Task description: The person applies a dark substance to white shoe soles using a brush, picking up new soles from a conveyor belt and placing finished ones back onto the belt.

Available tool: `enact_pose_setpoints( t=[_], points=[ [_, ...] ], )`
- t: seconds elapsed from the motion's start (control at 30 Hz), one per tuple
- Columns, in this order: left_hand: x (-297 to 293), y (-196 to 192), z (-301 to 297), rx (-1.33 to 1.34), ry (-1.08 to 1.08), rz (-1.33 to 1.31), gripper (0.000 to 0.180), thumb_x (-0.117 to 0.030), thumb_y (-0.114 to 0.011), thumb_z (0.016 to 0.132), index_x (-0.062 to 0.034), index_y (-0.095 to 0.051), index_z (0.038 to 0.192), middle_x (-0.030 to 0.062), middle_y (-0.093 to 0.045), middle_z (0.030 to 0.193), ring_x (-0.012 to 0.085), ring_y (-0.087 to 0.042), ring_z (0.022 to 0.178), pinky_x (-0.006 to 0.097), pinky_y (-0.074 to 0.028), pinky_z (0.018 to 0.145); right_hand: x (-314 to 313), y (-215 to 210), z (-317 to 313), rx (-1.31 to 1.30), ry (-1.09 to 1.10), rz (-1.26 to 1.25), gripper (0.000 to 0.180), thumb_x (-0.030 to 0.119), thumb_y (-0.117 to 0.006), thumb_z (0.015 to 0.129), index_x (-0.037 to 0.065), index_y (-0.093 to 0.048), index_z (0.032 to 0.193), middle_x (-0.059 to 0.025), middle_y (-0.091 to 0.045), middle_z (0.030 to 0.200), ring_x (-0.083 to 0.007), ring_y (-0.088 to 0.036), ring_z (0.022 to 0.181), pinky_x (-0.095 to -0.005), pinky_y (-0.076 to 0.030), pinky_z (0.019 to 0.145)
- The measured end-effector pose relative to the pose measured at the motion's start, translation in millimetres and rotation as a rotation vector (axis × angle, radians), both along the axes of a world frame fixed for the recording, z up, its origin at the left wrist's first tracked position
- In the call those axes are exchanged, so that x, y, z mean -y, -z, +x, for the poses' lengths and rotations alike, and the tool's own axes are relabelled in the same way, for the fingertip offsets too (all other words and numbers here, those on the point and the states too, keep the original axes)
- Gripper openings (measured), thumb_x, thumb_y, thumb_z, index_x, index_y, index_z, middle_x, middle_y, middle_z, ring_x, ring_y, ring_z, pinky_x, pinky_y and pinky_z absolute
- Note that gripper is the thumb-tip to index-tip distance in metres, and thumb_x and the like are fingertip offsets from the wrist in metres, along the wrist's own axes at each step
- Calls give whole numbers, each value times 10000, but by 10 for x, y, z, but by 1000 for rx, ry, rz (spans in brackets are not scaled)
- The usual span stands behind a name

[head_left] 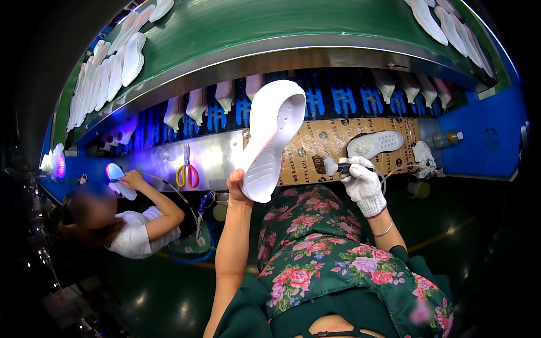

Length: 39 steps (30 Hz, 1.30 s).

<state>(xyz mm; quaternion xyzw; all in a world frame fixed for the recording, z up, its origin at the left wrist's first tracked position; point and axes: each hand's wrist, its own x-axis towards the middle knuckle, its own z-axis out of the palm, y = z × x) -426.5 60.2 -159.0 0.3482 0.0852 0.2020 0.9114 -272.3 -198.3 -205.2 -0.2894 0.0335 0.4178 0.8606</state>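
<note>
left hand (238,185) grips white sole (270,138) raised, underside exposed; gloved right hand (362,183) clenches brush (329,165) w/ bristles over cardboard-lined bench (315,141).

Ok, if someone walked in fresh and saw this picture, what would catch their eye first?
Probably the big white shoe sole, raised mid-picture by the bare left hand. Just right of it, the right hand in a white knit glove grips a small brush over a brown cardboard sheet, where another white sole lies. At far left, a purple light glows beside a seated co-worker.
</note>
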Motion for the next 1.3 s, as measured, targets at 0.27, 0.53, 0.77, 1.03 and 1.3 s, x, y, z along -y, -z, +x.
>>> enact_pose_setpoints(
  t=[0.27, 0.53, 0.77, 1.03, 1.3],
  points=[
    [-269, 901, -359, -79, 22, -298, 843, -665, -377, 986, -38, -387, 1549, 281, -578, 1384, 474, -657, 1136, 586, -601, 845, 4, 219, -19, -44, 92, -172, 197, -13, -666, 928, 1, -690, 1123, -155, -706, 1125, -199, -672, 879, -284, -547, 702],
    [-636, 2402, -878, -360, -112, -442, 629, -465, -315, 1070, -23, -481, 1485, 204, -647, 1325, 469, -665, 1135, 625, -557, 939, 13, 472, 95, -30, 97, -340, 256, -1, -664, 933, 0, -666, 1188, -128, -713, 1094, -188, -672, 841, -269, -532, 673],
    [-991, 3195, -1790, -1243, -503, 564, 514, -372, -651, 967, 1, -664, 1319, 179, -702, 1252, 279, -669, 1134, 386, -482, 1018, -148, 677, 67, 48, 67, -400, 299, -1, -701, 903, -19, -675, 1201, -107, -711, 1059, -194, -681, 837, -272, -528, 661],
    [-2170, 104, -185, -490, -1214, 1403, 433, -87, -685, 932, -10, -638, 1355, 151, -632, 1208, 221, -623, 995, 363, -512, 902, -256, 529, 65, 51, 174, -457, 314, 35, -722, 909, -4, -672, 1216, -79, -704, 1018, -180, -665, 826, -277, -509, 661],
    [-3277, -798, 161, -652, -1188, 1486, 176, -26, -631, 897, -27, -694, 1061, 122, -662, 1056, 191, -644, 792, 340, -523, 737, -598, 272, 21, 56, 102, -410, 306, 23, -708, 921, -25, -658, 1219, -96, -693, 1042, -171, -645, 803, -267, -514, 675]
  ],
)
